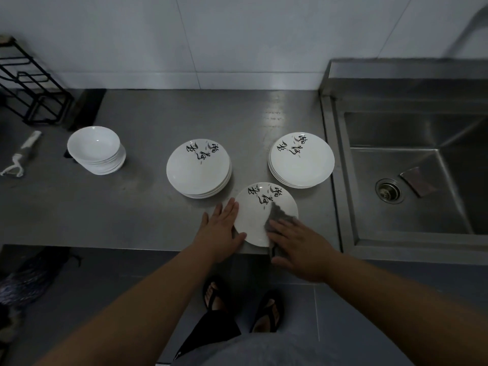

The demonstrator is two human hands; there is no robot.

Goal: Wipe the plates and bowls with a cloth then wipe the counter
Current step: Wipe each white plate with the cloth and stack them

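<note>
- The left grip (224,228), a bare hand, sits low in the middle of the frame. I see its fingers straight and flat against the left rim of a single plate (257,220), with the thumb along the plate's near edge. It has nothing clasped.
- The right grip (298,244) lies just right of it, fingers spread flat, pressing a grey cloth (280,212) onto the right part of that plate. It has nothing curled in it.
- The cloth reaches up toward the plate's black brush lettering, and a bit of it hangs over the table's near edge.
- The plate lies on the steel table (132,207) right at that edge, lettering uppermost.
- Above it are two stacks of like plates: the middle stack (198,167) just up and left, and the right stack (301,158) just up and right, beside the sink (396,133).
- A stack of plain white bowls (95,150) stands well apart toward the left.
- At the far left lie a white peeler (18,159) and, above it, a black wire rack (29,88).
- A dark pad (418,180) lies in the sink beside the drain (388,192).
</note>
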